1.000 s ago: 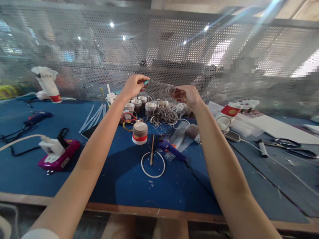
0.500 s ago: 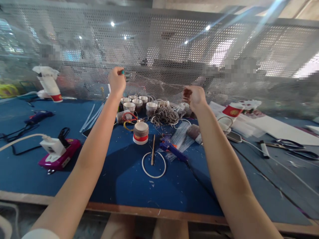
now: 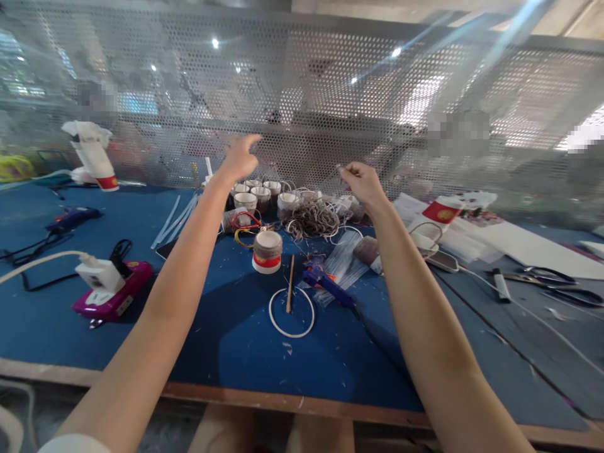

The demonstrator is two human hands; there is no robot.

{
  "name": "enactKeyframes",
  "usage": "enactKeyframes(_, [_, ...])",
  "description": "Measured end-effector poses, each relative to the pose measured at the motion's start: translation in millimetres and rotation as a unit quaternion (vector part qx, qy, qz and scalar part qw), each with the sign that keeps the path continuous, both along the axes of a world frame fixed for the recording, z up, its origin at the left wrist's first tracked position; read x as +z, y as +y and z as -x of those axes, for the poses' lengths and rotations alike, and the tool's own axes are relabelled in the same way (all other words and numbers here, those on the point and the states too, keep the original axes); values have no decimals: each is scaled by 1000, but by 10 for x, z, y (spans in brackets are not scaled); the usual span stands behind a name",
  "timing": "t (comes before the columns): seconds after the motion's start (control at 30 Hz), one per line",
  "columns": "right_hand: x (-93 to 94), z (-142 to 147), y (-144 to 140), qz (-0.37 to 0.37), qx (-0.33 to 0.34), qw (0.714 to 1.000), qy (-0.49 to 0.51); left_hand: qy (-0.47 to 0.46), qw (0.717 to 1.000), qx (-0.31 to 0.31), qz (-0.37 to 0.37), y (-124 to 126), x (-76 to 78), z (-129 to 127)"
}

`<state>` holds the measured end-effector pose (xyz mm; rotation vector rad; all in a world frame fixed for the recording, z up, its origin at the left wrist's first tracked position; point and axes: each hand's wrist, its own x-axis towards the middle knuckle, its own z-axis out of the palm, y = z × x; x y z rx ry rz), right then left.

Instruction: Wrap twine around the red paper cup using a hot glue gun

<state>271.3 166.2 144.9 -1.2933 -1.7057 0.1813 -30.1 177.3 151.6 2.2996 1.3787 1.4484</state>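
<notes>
My left hand (image 3: 240, 158) is raised above the back of the table, in front of the mesh. One finger is stretched to the right with the thumb apart, and I see nothing in it. Level with it on the right, my right hand (image 3: 361, 179) pinches a tiny pale bit at its fingertips, too small to make out. Below and between them lie a heap of grey cord (image 3: 312, 219) and several cord-wrapped cups (image 3: 287, 204). Nearer stands one upside-down paper cup (image 3: 267, 253), partly wrapped in grey cord, beside a wooden stick (image 3: 290, 283) and a white ring (image 3: 313, 319).
A blue glue gun (image 3: 328, 284) lies right of the stick, by clear glue sticks (image 3: 343, 261). At left are a purple power strip (image 3: 113, 292) and another glue gun (image 3: 73, 220). Scissors (image 3: 550, 275) lie far right. A perforated metal screen (image 3: 306, 94) rises behind the table.
My left hand has moved slightly right and down, its fist loosening. My right hand has shifted slightly left. A thin strand faintly visible between my hands before no longer shows.
</notes>
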Motion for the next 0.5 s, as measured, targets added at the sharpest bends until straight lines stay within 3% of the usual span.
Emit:
enactKeyframes(0.17, [102,183,-216,-64,40,982,-171,15,992,-103,75,-341,-15,-667])
enactKeyframes(0.27, [138,249,-294,-65,63,974,-210,24,988,-116,99,-434,-113,-959])
enactKeyframes(0.37, [136,266,-292,-69,62,964,-251,32,990,-98,97,-453,-167,-1034])
enactKeyframes(0.5, [82,228,-213,-109,32,945,-307,16,994,-88,62,-423,-105,-884])
